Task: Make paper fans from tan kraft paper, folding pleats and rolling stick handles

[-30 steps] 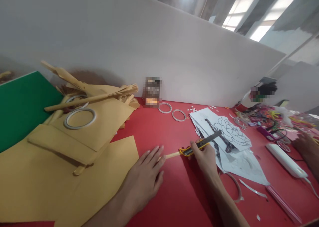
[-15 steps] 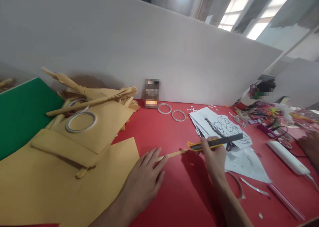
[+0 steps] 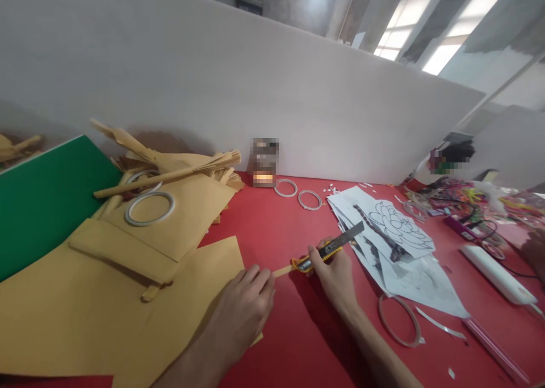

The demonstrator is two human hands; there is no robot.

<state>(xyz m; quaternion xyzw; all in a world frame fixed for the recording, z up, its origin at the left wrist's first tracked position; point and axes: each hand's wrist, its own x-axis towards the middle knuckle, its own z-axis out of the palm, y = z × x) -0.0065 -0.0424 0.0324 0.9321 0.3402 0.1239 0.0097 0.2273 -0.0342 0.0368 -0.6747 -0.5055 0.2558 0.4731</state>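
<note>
My right hand (image 3: 338,277) is closed around a yellow and black box cutter (image 3: 330,250). The cutter's yellow end rests against a narrow strip of tan kraft paper (image 3: 283,271) on the red table, and its dark end points up to the right. My left hand (image 3: 244,305), fingers curled together, holds the other end of the strip against the table. That end is mostly hidden under the hand, though a small tan tip pokes out below it. Left of this hand lies a large sheet of kraft paper (image 3: 200,303).
Folded kraft paper (image 3: 131,251) with a tape ring (image 3: 149,208) is piled at left beside a green board (image 3: 51,200). Two more rings lie at the back. Right are printed flower drawings (image 3: 400,226), a brown ring (image 3: 380,320), a white power strip (image 3: 496,274) and another person's hand (image 3: 535,249).
My right hand and the box cutter have moved left along the strip, closer to my left hand. My left fingers, spread before, have curled in over the strip. The view shifted slightly.
</note>
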